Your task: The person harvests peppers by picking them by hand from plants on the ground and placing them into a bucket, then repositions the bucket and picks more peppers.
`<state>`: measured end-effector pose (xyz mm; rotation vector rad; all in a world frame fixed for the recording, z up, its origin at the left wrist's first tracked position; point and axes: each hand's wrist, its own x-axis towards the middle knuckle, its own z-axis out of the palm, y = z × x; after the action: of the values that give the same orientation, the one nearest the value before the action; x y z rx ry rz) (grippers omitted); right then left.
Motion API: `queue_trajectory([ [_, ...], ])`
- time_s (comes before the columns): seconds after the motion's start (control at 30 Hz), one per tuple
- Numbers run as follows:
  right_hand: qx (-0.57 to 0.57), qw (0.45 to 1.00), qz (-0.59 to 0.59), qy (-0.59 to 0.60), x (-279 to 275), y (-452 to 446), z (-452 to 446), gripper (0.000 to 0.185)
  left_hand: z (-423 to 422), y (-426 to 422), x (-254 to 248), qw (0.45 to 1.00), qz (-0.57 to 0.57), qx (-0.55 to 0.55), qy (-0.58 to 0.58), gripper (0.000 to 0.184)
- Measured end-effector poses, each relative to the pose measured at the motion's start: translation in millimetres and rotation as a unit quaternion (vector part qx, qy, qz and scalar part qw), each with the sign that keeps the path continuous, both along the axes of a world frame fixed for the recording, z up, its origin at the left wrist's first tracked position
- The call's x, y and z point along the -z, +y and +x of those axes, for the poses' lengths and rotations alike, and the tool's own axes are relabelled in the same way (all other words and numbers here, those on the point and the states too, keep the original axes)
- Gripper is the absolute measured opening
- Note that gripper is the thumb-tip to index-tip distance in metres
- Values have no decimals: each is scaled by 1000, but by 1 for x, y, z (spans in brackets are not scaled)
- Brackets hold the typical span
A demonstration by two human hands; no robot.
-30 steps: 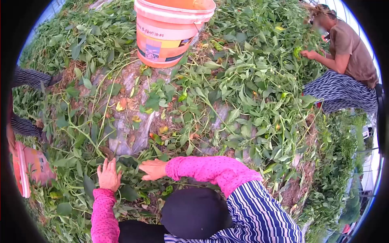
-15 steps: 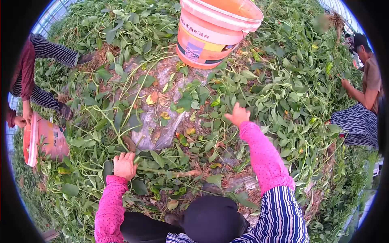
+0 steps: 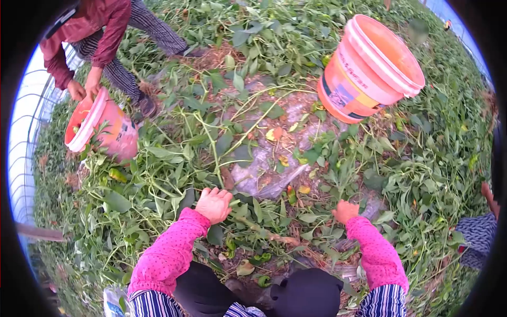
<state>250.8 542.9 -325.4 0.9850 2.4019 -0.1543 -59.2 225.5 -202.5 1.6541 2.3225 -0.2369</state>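
Observation:
My left hand (image 3: 213, 205), in a pink dotted sleeve, is closed around the stem of an uprooted pepper plant. Its bare woody stem (image 3: 272, 235) runs to the right and ends in dry roots. My right hand (image 3: 346, 210) is low among leaves on the right, fingers curled; what they hold, if anything, is hidden. Between my hands lie a part-red pepper (image 3: 291, 195) and a yellow leaf (image 3: 304, 189). Closer to my knees are a curled green pepper (image 3: 264, 281) and another green pepper (image 3: 262, 258).
An orange bucket (image 3: 364, 74) stands tilted beyond my right hand. At the left, a co-worker in a maroon top (image 3: 108, 31) has both hands at a second bucket (image 3: 119, 137). Part of another person's patterned clothing (image 3: 478, 238) shows at the right edge. Plastic film (image 3: 259, 169) covers the soil.
The view has swung left, so the scene sits further right. My right hand has drawn back toward me, its extended finger now curled in. My left hand stays on the stem.

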Motion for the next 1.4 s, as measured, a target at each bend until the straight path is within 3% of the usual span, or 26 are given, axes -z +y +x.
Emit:
queue_trajectory([
  [0.13, -72, 990, -30, -116, -50, 27, -58, 38, -7, 5, -11, 999, -23, -7, -34, 33],
  [0.23, -126, 991, -13, -40, -69, 22, -114, 30, -19, 6, -16, 999, -14, -2, -42, 34],
  [0.37, -185, 978, -89, 36, -88, 1, -190, 29, -24, 4, -10, 998, 39, -13, -48, 33],
  [0.43, -127, 955, -208, 167, -81, -11, -222, 32, -22, 2, -9, 997, 61, -8, -43, 36],
  [0.47, -142, 950, -225, 161, -78, -18, -236, 32, -19, 1, -9, 997, 71, -12, -40, 38],
  [0.53, -139, 903, -310, 264, -77, -29, -258, 30, -10, 2, -21, 996, 67, -26, -57, 47],
  [0.63, -95, 891, -371, 245, -88, -50, -277, 25, 14, -9, -41, 993, 111, -1, -50, 63],
  [0.8, -20, 867, -450, 214, -109, -70, -248, 23, 61, -57, -63, 978, 200, -27, -49, 45],
  [0.87, -24, 877, -438, 198, -123, -79, -222, 21, 87, -88, -53, 971, 193, -59, -130, 30],
  [0.9, 37, 861, -470, 190, -124, -81, -204, 20, 103, -102, -48, 970, 187, -63, -139, 30],
  [1.0, 128, 837, -509, 155, -123, -82, -145, 18, 142, -142, -5, 977, 123, 5, -174, 31],
  [1.07, 162, 833, -514, 126, -121, -75, -92, 16, 157, -177, 37, 975, -65, 47, -209, 34],
  [1.13, 80, 871, -478, 80, -121, -63, -36, 14, 158, -204, 46, 946, -199, 10, -256, 35],
  [1.2, 125, 860, -489, 77, -131, -61, 13, 13, 175, -221, 34, 944, -205, -2, -259, 42],
  [1.27, 160, 845, -504, 77, -155, -71, 42, 12, 215, -223, 18, 970, -114, -14, -214, 49],
  [1.33, 313, 805, -493, 106, -185, -95, 65, 11, 232, -203, -34, 949, -55, -36, -308, 48],
  [1.4, 371, 774, -501, 105, -213, -123, 78, 10, 231, -174, -91, 914, -91, -111, -380, 48],
])
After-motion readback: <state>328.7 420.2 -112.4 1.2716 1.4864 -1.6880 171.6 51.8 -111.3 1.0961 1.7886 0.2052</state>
